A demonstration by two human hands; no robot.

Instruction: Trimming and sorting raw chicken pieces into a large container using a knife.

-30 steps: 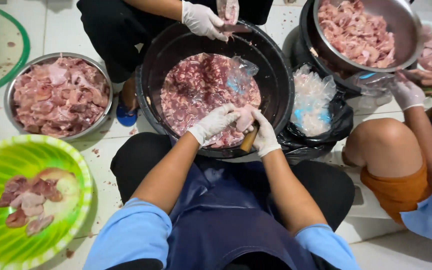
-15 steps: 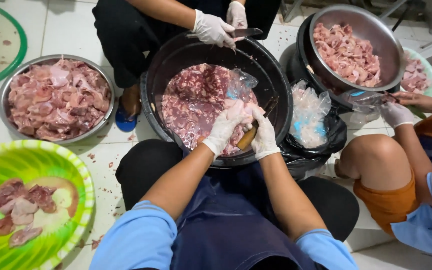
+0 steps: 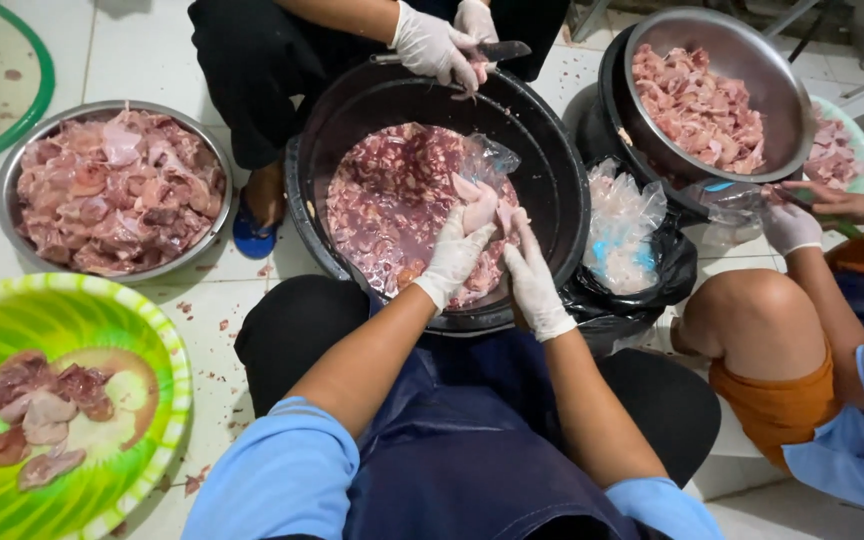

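Observation:
Both my hands wear white gloves and meet over a big black basin [image 3: 558, 170] filled with chopped dark red meat [image 3: 392, 200]. My left hand [image 3: 455, 255] grips a pale pink piece of meat [image 3: 478, 204] above the heap. From the right, my right hand [image 3: 532, 280] presses its fingertips against the same piece. I see no knife in my hands. A crumpled clear plastic bag [image 3: 492, 156] lies in the basin just behind the piece.
Across the basin, another person's gloved hands [image 3: 434, 44] hold a knife [image 3: 500, 48]. A steel bowl of pink meat [image 3: 112, 190] and a green plate [image 3: 92, 315] are at left. At right are a steel bowl [image 3: 702, 100], a black bag of plastic bags [image 3: 624, 222] and a person's gloved hand [image 3: 787, 226].
My hands have lifted the pale piece higher over the heap. The wooden knife handle seen under them earlier is out of sight. The view has shifted slightly right.

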